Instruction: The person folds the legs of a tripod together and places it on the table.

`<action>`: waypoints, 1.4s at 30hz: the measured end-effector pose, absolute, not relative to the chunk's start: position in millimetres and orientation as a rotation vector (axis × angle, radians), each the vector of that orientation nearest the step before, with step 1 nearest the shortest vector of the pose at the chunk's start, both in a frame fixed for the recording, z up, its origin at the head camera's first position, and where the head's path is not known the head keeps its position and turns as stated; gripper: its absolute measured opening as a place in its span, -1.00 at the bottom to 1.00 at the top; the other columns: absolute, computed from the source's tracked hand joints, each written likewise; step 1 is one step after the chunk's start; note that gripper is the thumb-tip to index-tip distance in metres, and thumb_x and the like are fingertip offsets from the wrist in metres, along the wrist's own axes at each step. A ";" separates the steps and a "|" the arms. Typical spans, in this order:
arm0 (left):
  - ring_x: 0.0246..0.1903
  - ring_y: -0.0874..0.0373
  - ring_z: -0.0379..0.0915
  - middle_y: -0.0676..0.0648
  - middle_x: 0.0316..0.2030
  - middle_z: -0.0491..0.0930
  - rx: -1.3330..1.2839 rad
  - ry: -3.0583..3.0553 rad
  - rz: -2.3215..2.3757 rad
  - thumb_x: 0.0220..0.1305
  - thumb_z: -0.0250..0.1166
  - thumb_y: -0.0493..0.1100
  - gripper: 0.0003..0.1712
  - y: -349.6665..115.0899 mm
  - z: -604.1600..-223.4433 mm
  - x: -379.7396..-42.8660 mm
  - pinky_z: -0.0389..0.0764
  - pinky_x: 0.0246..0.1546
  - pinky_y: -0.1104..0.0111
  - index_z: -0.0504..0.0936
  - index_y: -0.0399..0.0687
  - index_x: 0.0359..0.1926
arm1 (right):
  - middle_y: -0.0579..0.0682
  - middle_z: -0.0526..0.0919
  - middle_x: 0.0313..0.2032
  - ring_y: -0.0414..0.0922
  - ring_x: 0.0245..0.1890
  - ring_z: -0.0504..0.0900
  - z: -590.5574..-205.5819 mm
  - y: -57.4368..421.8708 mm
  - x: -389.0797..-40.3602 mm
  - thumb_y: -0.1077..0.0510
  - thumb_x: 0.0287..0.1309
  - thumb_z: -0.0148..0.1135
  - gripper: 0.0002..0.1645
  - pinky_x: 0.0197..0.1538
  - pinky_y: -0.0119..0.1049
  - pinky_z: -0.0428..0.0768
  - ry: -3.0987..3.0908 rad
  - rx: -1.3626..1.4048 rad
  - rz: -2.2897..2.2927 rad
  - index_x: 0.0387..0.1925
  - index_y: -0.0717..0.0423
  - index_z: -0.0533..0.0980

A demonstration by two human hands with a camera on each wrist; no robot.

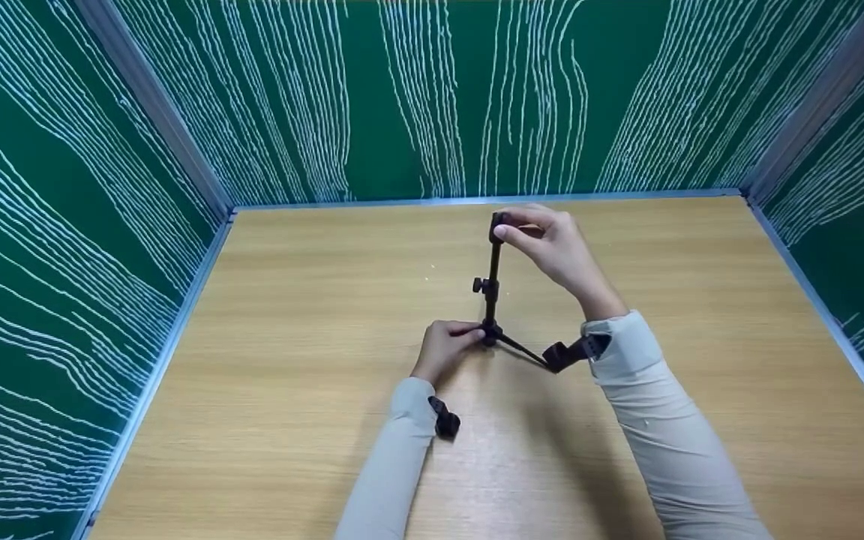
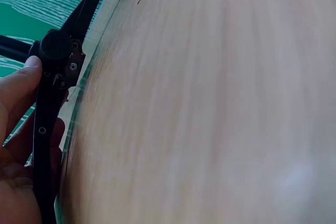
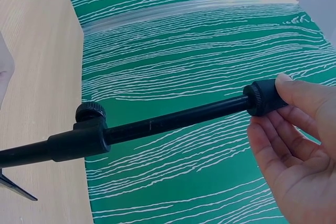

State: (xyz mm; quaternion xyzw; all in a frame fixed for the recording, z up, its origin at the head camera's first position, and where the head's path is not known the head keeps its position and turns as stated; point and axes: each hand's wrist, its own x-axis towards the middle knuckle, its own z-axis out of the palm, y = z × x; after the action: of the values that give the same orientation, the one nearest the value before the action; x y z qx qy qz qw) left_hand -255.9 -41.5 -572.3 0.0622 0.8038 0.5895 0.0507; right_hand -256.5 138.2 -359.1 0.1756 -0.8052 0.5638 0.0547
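Observation:
A small black tripod stand [image 1: 492,296] stands nearly upright over the table, its pole marked by a knob [image 3: 91,112] partway along. My right hand [image 1: 552,244] pinches the black top piece [image 3: 269,95] of the pole between thumb and fingers. Low down, my left hand [image 1: 448,346] grips the leg hub [image 1: 490,334]. Seen from the left wrist, the thumb presses beside the hub [image 2: 56,51], and fingers lie behind one flat leg [image 2: 43,140]. In the head view another leg slants right toward the right wrist's camera mount; the left-side leg is hidden there by the left hand.
The wooden table [image 1: 289,300] spreads around the stand. Green panels with white wavy lines [image 1: 417,97] close in the back and both sides, with metal framing [image 1: 154,105] at the corners. Dark camera mounts [image 1: 445,420] jut from both wrists.

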 end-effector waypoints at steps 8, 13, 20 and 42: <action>-0.12 0.12 0.67 -0.13 -0.21 0.73 0.207 2.434 1.813 0.14 0.40 -0.15 -0.75 -41.5 -573.5 -256.0 0.58 0.03 0.40 0.74 -0.15 -0.16 | 0.19 0.62 -0.02 -0.33 -0.16 0.65 -359.1 137.6 -256.0 0.18 0.23 0.25 -0.61 0.03 -0.51 0.58 -2.441 0.538 1.731 0.05 0.31 0.56; -0.13 0.13 0.67 -0.13 -0.22 0.73 0.211 2.413 1.825 0.13 0.40 -0.16 -0.75 -41.7 -572.9 -255.4 0.59 0.01 0.41 0.74 -0.15 -0.16 | 0.21 0.62 -0.02 -0.36 -0.17 0.64 -360.2 137.8 -256.8 0.21 0.23 0.24 -0.63 0.03 -0.52 0.58 -2.426 0.550 1.746 0.04 0.33 0.56; -0.09 0.14 0.65 -0.13 -0.20 0.73 0.223 2.414 1.830 0.15 0.40 -0.17 -0.76 -41.8 -571.9 -255.0 0.58 0.02 0.42 0.74 -0.17 -0.16 | 0.23 0.62 -0.02 -0.38 -0.19 0.63 -361.7 137.7 -258.1 0.23 0.22 0.25 -0.64 -0.01 -0.54 0.59 -2.402 0.563 1.746 0.02 0.36 0.56; -0.20 0.15 0.69 -0.12 -0.26 0.74 0.204 2.360 1.849 0.13 0.40 -0.16 -0.74 -42.5 -573.1 -254.5 0.60 0.01 0.42 0.73 -0.15 -0.15 | 0.19 0.62 0.01 -0.09 -0.06 0.66 -364.7 139.6 -257.5 0.17 0.23 0.25 -0.61 0.03 -0.50 0.58 -2.490 0.557 1.705 0.05 0.29 0.56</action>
State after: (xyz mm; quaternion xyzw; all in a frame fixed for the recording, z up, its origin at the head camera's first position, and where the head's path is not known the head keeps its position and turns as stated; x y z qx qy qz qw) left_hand -254.5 -42.5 -573.1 0.0676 0.7836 0.6138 0.0681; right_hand -257.5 139.6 -364.7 0.1813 -0.8108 0.5554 0.0364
